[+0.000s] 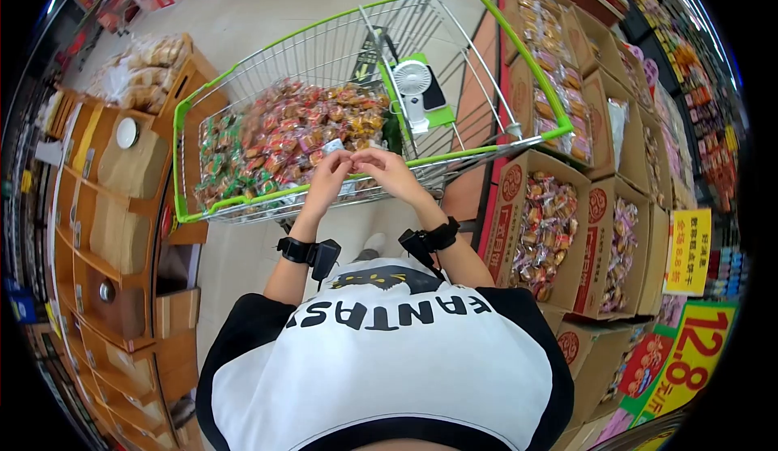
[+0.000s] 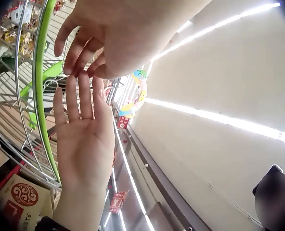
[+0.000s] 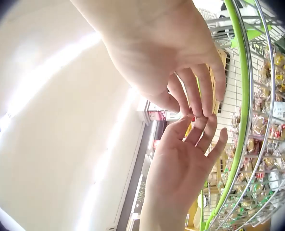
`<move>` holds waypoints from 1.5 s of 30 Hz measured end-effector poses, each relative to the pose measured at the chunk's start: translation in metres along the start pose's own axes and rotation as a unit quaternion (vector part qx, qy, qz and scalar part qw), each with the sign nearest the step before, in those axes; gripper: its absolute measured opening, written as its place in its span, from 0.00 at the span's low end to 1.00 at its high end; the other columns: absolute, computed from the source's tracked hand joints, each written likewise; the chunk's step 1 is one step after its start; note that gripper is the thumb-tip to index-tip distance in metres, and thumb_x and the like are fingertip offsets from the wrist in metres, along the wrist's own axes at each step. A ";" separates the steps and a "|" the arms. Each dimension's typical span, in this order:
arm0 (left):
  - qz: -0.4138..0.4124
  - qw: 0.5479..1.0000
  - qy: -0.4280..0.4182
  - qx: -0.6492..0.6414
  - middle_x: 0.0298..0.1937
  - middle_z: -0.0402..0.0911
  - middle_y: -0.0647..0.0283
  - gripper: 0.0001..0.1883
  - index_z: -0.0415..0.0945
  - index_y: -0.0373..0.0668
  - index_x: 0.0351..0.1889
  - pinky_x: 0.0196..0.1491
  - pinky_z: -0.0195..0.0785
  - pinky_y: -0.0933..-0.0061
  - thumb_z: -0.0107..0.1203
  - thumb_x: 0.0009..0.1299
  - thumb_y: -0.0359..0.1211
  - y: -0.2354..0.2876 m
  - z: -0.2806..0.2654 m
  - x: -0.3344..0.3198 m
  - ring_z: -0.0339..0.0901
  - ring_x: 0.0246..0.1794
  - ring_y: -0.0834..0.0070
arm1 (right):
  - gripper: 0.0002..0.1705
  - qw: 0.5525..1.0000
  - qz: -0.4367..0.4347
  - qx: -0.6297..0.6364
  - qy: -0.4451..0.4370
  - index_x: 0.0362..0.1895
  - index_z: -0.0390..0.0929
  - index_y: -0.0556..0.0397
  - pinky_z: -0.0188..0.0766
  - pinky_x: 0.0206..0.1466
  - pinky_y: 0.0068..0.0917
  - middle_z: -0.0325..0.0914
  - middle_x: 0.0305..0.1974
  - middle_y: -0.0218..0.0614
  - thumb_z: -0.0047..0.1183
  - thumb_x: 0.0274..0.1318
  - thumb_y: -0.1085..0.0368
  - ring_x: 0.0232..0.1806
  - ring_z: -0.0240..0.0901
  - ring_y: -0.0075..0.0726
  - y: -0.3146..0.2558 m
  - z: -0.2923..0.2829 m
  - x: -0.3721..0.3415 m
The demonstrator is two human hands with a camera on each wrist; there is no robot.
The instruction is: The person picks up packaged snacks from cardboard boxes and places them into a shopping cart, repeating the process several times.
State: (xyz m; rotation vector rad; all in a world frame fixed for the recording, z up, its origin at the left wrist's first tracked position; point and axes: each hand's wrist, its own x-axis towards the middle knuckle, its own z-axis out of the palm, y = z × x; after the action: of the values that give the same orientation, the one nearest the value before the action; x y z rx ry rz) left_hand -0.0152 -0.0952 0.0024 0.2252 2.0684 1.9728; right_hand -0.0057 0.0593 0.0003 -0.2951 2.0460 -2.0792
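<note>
My left hand (image 1: 329, 179) and right hand (image 1: 391, 174) meet at the fingertips over the near green rim of a shopping cart (image 1: 267, 193). No object shows between them. In the left wrist view, the right hand (image 2: 84, 144) has its palm bared and fingers nearly straight, their tips close against the loosely bent fingers of the left hand (image 2: 128, 38). The right wrist view has the left hand (image 3: 178, 161) palm outward below the right hand (image 3: 176, 53). Beneath and beyond them, many small wrapped snacks (image 1: 284, 135) in red, green and yellow packaging fill part of the cart.
A small white fan (image 1: 412, 80) and a phone (image 1: 434, 88) lie at the cart's right part. Cardboard boxes (image 1: 519, 208) of wrapped snacks line the right side. On the left stands a wooden shelf unit (image 1: 121, 232). Yellow price signs (image 1: 689, 250) hang at far right.
</note>
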 end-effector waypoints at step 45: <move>0.041 0.907 -0.419 0.014 0.33 0.73 0.62 0.08 0.66 0.35 0.38 0.33 0.63 0.82 0.41 0.61 0.25 0.026 0.236 0.034 0.69 0.30 0.81 | 0.11 0.917 -0.026 -0.024 0.397 0.37 0.69 0.59 0.65 0.38 0.21 0.74 0.28 0.36 0.43 0.47 0.70 0.33 0.72 0.26 -0.006 -0.148 -0.188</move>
State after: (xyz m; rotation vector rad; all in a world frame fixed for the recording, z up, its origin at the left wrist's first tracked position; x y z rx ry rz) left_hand 0.0222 0.1411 0.0172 0.9822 1.5155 1.4748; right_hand 0.1318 0.2547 0.0046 0.6059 2.5062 -2.4342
